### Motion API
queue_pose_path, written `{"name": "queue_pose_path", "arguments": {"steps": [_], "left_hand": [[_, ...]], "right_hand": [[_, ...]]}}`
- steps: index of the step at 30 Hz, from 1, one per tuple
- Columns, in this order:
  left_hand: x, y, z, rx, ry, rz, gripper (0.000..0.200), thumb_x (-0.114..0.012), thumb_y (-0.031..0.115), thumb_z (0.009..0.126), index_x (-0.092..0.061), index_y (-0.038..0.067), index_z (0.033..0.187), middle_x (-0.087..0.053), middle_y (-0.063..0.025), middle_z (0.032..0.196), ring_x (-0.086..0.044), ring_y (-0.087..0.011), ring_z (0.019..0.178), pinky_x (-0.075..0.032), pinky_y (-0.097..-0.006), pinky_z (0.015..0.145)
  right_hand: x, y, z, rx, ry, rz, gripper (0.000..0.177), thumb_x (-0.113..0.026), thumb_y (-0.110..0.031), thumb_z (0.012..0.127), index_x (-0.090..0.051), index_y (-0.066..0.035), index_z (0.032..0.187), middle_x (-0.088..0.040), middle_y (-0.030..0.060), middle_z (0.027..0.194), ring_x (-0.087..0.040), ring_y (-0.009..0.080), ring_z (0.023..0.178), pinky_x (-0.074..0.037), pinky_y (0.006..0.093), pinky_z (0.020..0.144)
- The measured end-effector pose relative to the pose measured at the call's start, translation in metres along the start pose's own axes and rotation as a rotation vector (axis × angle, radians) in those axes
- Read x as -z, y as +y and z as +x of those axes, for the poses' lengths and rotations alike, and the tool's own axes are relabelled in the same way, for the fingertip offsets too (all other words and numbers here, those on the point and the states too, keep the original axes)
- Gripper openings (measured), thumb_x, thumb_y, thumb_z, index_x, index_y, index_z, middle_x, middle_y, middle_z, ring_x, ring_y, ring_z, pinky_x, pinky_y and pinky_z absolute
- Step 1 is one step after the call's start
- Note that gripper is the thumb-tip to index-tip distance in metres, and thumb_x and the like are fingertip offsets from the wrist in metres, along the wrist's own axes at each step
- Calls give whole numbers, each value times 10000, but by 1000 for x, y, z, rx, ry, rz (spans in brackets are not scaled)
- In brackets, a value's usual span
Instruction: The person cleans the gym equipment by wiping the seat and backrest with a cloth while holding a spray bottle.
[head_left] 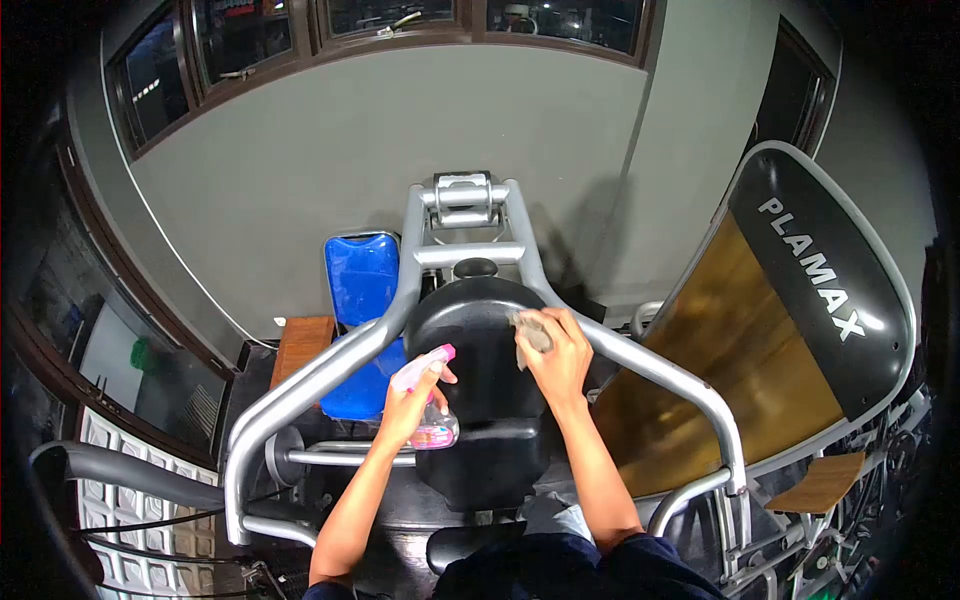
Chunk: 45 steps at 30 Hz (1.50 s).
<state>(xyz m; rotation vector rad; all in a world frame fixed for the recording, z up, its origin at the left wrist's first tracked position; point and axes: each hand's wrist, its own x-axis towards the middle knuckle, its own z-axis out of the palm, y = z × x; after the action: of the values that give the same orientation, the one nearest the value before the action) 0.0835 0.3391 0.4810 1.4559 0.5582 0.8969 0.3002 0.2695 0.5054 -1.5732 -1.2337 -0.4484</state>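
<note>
My left hand (pixel 408 402) is wrapped round a spray bottle (pixel 433 432) with a pink and white trigger head, held over the left side of a black padded seat. The bottle's lower part is clear with a pink label. In my right hand (pixel 558 355) is a crumpled greyish-brown cloth (pixel 532 335), at the upper right edge of the black backrest (pixel 475 335). Whether the cloth touches the pad, I cannot tell. Silver tubes (pixel 340 365) of the exercise machine curve round both sides of the pad.
A blue chair (pixel 362 280) stands behind the left tube, beside a brown wooden surface (pixel 300 345). At the right rises a large panel (pixel 800 260) marked PLAMAX. A grey wall (pixel 400 130) with windows lies ahead. White moulded panels (pixel 150 500) are at the lower left.
</note>
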Motion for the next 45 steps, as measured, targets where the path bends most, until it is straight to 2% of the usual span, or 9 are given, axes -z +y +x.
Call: {"name": "queue_pose_path", "arguments": {"steps": [7, 11, 19, 23, 31, 35, 39, 41, 45], "left_hand": [[-37, -3, 13, 5, 88, -71, 396, -500, 269, 996, -564, -44, 1231, -629, -91, 865, -569, -134, 522, -467, -253, 485], [-47, -14, 20, -2, 69, -102, 424, -516, 278, 985, -561, -68, 1226, -630, -94, 864, -569, -133, 517, -462, -247, 473], [-51, -26, 24, -25, 86, -61, 348, -537, 244, 972, -626, -56, 1125, -643, -104, 833, -579, -125, 507, -461, -239, 471], [-50, -36, 25, -58, 74, -54, 324, -541, 238, 966, -638, -55, 1067, -653, -121, 834, -582, -130, 496, -467, -244, 474], [-52, -51, 26, -62, 145, -144, 352, -550, 261, 947, -638, -79, 923, -664, -161, 791, -590, -159, 471, -498, -274, 501], [-54, -47, 22, -75, 172, -117, 360, -550, 278, 946, -634, -64, 870, -662, -163, 792, -590, -164, 468, -505, -286, 509], [-57, -49, 22, -80, 191, -104, 358, -548, 282, 947, -636, -54, 860, -663, -159, 793, -589, -165, 465, -505, -291, 517], [-59, -50, 21, -88, 202, -90, 358, -547, 283, 948, -636, -52, 859, -664, -158, 794, -588, -165, 464, -505, -291, 520], [-60, -53, 22, -114, 221, -65, 367, -542, 282, 953, -638, -49, 827, -663, -156, 780, -588, -161, 462, -503, -286, 518]], "right_hand": [[-6, -1, 29, 23, -64, 155, 215, -746, -137, 692, -718, -96, 902, -641, 64, 867, -654, 250, 773, -513, 330, 687], [-1, 21, 4, 69, -48, 192, 275, -774, -116, 619, -714, -123, 887, -627, 50, 884, -642, 249, 806, -520, 353, 710], [-4, 39, -6, -47, 42, 306, 259, -767, -73, 618, -719, -77, 872, -633, 79, 842, -649, 235, 760, -521, 335, 697], [1, 38, 21, -209, -78, 368, 203, -759, -87, 689, -723, -41, 883, -660, 108, 838, -672, 233, 782, -515, 319, 713], [-9, 43, 72, -138, -398, 405, 226, -736, -183, 747, -721, -36, 918, -659, 121, 836, -667, 264, 782, -498, 326, 724], [-7, 66, 44, -230, -365, 483, 231, -745, -159, 746, -714, -17, 925, -653, 113, 832, -661, 230, 779, -491, 316, 726], [4, 87, 5, -318, -184, 469, 206, -746, -103, 760, -698, 23, 914, -646, 101, 843, -640, 194, 813, -477, 292, 746], [9, 91, -9, -500, -197, 593, 205, -744, -101, 762, -698, 25, 918, -652, 102, 856, -640, 196, 809, -480, 290, 743], [3, 92, 4, -400, -186, 554, 213, -750, -101, 756, -703, 17, 926, -656, 101, 851, -646, 187, 786, -486, 292, 728]]}}
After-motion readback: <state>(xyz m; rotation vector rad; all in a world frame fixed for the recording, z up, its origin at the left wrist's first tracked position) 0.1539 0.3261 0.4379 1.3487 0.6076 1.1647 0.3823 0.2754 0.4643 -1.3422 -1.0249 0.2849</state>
